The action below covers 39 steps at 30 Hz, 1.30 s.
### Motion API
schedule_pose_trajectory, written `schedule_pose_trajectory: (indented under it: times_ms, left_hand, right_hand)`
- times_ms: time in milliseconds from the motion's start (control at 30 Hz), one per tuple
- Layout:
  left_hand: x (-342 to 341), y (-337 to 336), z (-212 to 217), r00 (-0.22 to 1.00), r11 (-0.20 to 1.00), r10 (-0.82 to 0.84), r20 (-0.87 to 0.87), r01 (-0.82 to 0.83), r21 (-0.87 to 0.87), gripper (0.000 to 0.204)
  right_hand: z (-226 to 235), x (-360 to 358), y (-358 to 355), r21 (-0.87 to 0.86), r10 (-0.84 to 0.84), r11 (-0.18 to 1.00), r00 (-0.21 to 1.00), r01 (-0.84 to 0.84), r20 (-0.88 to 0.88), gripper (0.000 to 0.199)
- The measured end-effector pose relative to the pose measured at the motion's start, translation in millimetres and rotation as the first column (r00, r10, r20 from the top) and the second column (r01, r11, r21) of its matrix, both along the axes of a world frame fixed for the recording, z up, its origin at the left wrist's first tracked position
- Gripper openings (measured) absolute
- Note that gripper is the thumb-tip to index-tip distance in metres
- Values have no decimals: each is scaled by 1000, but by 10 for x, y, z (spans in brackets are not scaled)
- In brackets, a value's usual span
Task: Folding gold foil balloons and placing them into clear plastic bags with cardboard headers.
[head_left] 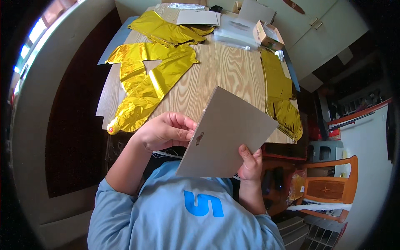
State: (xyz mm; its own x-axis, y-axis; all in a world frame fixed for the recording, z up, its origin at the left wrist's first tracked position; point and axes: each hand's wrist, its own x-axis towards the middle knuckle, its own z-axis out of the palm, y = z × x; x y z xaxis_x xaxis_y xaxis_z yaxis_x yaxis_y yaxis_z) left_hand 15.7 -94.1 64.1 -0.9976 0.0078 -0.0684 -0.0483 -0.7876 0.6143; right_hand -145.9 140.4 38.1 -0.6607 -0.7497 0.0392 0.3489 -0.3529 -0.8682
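Note:
A flat grey-brown cardboard card with a hanger hole near its left edge is held tilted above the table's near edge, in front of my chest. My right hand grips its lower right side, thumb on the face toward me. At the card's left edge, the fingers of my left hand are pinched together against it. Their tips are partly hidden behind the card, and its far face is out of sight. Beyond my left hand, a flat gold foil balloon lies spread on the wooden table.
Another gold foil piece lies farther back, beside a stack of cards. Clear plastic bags and a small wooden box sit at the back right. Folded gold foil runs along the right edge. A wooden chair stands at right.

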Motion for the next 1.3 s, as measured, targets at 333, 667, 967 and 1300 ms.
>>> schedule_pose_trajectory:
  times_ms: [333, 667, 967, 1300]
  left_hand:
    - [-24, 73, -96, 994, 984, -55, -94, 70, 167, 25]
    - [92, 219, -110, 996, 955, -37, -76, 57, 291, 34]
    - [343, 253, -149, 993, 983, 119, -7, -116, 145, 28]
    - [1627, -52, -893, 676, 877, 474, 565, -423, -229, 18]
  right_hand:
    - [-205, 53, -7, 59, 59, 996, 998, -59, 8, 39]
    - [-234, 132, -34, -10, 136, 991, 985, -136, 104, 37]
    - [-117, 282, -55, 50, 74, 996, 993, -69, -92, 37]
    - [-101, 282, -178, 16, 64, 998, 993, -66, 102, 38]
